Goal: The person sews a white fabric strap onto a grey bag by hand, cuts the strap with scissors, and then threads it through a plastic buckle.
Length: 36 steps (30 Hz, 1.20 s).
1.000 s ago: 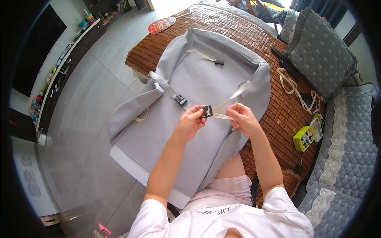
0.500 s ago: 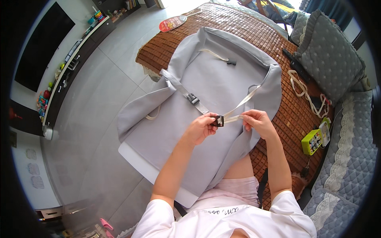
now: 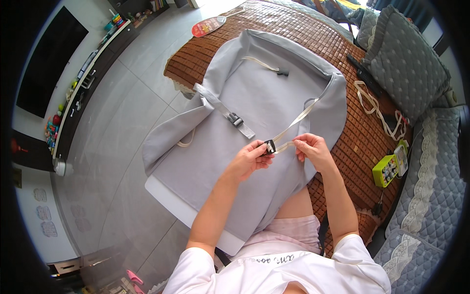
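Observation:
A large light-grey fabric cover (image 3: 264, 93) lies spread over my lap and the seat, with a white board (image 3: 171, 201) showing at its near left edge. My left hand (image 3: 250, 159) pinches a black plastic buckle (image 3: 269, 146). A cream strap (image 3: 297, 120) threads through that buckle and runs up to the cover's right side. My right hand (image 3: 314, 151) grips the strap's loose end, just right of the buckle. Another black buckle (image 3: 235, 119) on a grey strap rests left of my hands. Farther up lies a small black clip (image 3: 282, 72) on a cream cord.
Beneath the cover is a brown woven mat (image 3: 362, 161). To the right sit a bundle of cream straps (image 3: 374, 108), a yellow-green box of small spools (image 3: 385, 171) and a grey cushion (image 3: 404, 63). A red fan-shaped paddle (image 3: 208, 27) lies at the far edge.
My right hand has shifted slightly left, nearer the buckle. The buckle is turned a little in my left hand, and the grey strap's end now shows apart from my fingers.

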{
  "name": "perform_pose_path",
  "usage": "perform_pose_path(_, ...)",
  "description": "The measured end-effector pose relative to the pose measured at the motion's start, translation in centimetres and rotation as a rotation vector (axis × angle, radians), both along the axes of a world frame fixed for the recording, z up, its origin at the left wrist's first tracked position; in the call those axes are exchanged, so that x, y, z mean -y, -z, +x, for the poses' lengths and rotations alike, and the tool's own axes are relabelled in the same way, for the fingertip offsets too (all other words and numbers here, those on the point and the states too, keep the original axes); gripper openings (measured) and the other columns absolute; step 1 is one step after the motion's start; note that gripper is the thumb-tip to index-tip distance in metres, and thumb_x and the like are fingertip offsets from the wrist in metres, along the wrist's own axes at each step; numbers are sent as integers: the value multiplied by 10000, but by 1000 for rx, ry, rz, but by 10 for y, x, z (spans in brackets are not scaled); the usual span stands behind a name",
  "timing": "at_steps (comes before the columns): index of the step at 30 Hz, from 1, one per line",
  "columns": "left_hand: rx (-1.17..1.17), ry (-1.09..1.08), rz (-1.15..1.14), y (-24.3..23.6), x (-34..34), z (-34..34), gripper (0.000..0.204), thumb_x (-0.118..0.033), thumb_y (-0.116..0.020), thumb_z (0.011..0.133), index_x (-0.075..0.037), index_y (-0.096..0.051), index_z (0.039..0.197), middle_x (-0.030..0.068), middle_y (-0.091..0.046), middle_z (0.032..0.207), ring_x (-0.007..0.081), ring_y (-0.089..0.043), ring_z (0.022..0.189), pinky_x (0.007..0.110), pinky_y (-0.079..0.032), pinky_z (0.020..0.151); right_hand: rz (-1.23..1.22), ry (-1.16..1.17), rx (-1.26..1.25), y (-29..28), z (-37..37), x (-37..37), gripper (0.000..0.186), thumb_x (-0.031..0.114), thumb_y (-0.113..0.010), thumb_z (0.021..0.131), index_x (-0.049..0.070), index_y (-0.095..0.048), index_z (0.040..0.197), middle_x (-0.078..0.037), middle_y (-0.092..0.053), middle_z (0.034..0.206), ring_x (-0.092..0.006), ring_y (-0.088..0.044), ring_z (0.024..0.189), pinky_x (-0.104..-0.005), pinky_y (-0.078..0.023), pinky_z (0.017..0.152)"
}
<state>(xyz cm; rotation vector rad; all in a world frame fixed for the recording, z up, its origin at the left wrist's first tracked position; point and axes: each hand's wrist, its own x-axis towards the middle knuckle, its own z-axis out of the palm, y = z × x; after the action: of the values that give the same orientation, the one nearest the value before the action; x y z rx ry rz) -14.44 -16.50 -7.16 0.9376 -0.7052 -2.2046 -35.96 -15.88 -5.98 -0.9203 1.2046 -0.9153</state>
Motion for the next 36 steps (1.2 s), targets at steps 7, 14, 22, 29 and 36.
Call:
perform_pose_path(7, -41, 46, -28, 4, 2, 4, 176, -184, -488, 857, -75, -503, 995, 48, -590, 828, 100, -562, 702, 236, -468, 626, -237, -8, -367, 1, 11, -4, 138, 97, -575, 765, -16, -585, 844, -15, -571, 651, -77, -516, 527, -203, -424, 503)
perform_pose_path(14, 185, 158, -156, -5, 5, 1, 211, -186, -511, 844, -52, -498, 1007, 33, -574, 816, 81, -532, 682, 218, -447, 618, 194, -221, 352, -3, 27, 4, 204, 87, -541, 780, -38, -547, 942, -28, -570, 721, -91, -541, 603, -204, -447, 553)
perform_pose_path(22, 1188, 378, -994, -39, 43, 28, 501, -42, -646, 680, -96, -439, 1133, 82, -550, 978, 208, -514, 907, 309, -427, 756, 208, 1, 309, 14, 39, 1, 250, 204, -640, 754, -23, -571, 835, -28, -548, 698, -68, -504, 574, -205, -430, 513)
perform_pose_path(29, 1263, 607, -1270, -22, 108, 60, 384, 41, -622, 645, -104, -562, 995, 42, -529, 1025, 229, -444, 1012, 316, -413, 830, 226, 62, 306, 20, 39, -3, 245, 212, -647, 740, -18, -580, 789, -22, -531, 655, -68, -482, 535, -198, -410, 482)
perform_pose_path(36, 1183, 340, -1388, -11, 103, 65, 242, 43, -616, 652, -73, -579, 861, 16, -577, 916, 202, -471, 932, 301, -424, 779, 191, 14, 261, 21, 41, 2, 251, 222, -621, 753, -19, -581, 812, -16, -532, 673, -59, -475, 549, -194, -409, 495)
